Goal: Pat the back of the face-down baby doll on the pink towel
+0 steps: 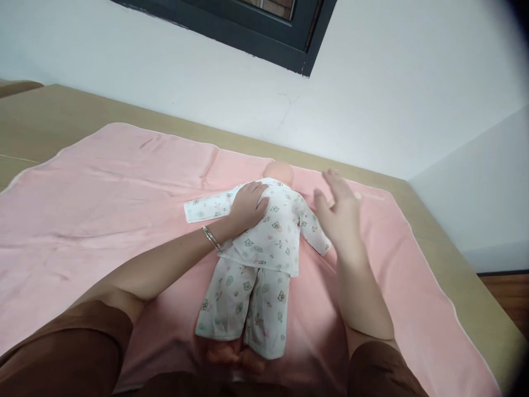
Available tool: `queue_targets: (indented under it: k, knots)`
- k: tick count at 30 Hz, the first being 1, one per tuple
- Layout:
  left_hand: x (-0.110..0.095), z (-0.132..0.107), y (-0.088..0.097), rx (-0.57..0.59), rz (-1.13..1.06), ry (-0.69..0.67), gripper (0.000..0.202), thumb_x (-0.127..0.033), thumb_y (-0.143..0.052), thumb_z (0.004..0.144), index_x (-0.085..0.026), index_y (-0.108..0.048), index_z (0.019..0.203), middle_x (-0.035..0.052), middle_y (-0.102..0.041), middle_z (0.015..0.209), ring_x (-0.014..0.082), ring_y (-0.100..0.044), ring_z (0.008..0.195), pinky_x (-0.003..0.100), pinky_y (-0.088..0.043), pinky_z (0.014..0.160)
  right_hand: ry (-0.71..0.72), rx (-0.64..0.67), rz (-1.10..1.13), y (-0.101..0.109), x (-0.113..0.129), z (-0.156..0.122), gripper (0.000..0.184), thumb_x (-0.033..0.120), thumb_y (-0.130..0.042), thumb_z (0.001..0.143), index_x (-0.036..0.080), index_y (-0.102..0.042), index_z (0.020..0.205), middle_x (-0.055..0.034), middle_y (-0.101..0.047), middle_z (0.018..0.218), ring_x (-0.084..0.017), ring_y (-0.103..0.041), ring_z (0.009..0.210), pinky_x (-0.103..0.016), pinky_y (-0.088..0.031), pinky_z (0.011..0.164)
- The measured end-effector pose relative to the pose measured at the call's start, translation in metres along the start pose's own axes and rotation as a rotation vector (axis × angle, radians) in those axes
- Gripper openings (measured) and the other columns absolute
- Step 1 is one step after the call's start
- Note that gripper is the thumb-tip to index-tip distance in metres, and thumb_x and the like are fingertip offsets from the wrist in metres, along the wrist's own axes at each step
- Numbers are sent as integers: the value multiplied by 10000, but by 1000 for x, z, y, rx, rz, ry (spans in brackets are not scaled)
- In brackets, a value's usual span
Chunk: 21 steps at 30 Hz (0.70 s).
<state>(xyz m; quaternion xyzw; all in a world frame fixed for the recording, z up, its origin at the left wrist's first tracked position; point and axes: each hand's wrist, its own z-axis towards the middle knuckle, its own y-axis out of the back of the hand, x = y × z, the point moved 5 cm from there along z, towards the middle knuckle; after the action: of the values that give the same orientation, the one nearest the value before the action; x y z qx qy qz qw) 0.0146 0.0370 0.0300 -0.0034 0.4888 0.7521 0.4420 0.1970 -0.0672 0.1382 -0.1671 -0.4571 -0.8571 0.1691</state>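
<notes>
A baby doll (279,172) lies on a pink blanket (103,187), head towards the wall, dressed in a white printed top (276,231) and matching trousers (248,309). Its bare feet (233,353) poke out at the near end. My left hand (248,207) rests flat on the doll's upper left side, near the shoulder and the outstretched sleeve, fingers spread; a bracelet (212,238) is on that wrist. My right hand (341,212) hovers just right of the doll's other sleeve, fingers stretched out and holding nothing, slightly blurred.
The blanket covers a tan table or bed (45,116) set against a white wall (372,110). A dark window frame (264,38) is above. The surface's right edge drops to a wooden floor (508,292).
</notes>
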Motion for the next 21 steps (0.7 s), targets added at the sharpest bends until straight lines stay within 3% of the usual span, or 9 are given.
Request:
queue_targets:
  k: [3,6,8,12,17,21]
  knots:
    - [1,0,0,2,-8,-7,449,-322,-349,974,-131,-589,1300,141,-622,1321,276,-539,1264,465,-406,1141,66,220,-81,-55,10,-5,618,377,-432,994,55,-388,1520,-212,-271,1643,-314,-216,1553,-531,-257,1253]
    - [0,-1,1,-5,-12,-23,454,-332,-319,991,-128,-582,1300,140,-628,1313,271,-537,1270,459,-407,1140,191,478,-157,-94,20,-15,617,370,-402,1012,22,-374,1521,-230,-273,1638,-344,-185,1556,-548,-212,1260]
    - [-1,-1,1,-11,-14,-36,448,-322,-307,996,-127,-585,1288,142,-634,1301,269,-544,1260,461,-409,1136,218,495,-170,-96,22,-18,598,372,-366,1025,41,-379,1523,-217,-271,1643,-339,-183,1557,-557,-185,1264]
    - [-3,-1,2,-18,-13,-53,433,-313,-315,991,-128,-604,1254,147,-639,1293,278,-552,1247,473,-411,1129,176,374,-153,-82,20,-15,640,397,-326,1032,35,-291,1559,-217,-161,1674,-315,-83,1577,-542,-147,1273]
    - [-2,0,2,-19,-20,-20,433,-297,-319,986,-122,-604,1261,139,-645,1286,269,-558,1237,458,-415,1127,217,574,-203,-99,12,-17,642,433,-373,1021,97,-307,1565,-198,-179,1675,-346,-97,1571,-597,-165,1250]
    - [-3,-1,2,-32,-26,-60,449,-317,-313,995,-108,-599,1272,152,-644,1286,277,-559,1230,468,-428,1107,265,494,-208,-101,12,-15,651,404,-381,1017,86,-276,1575,-188,-118,1688,-335,-64,1576,-578,-130,1263]
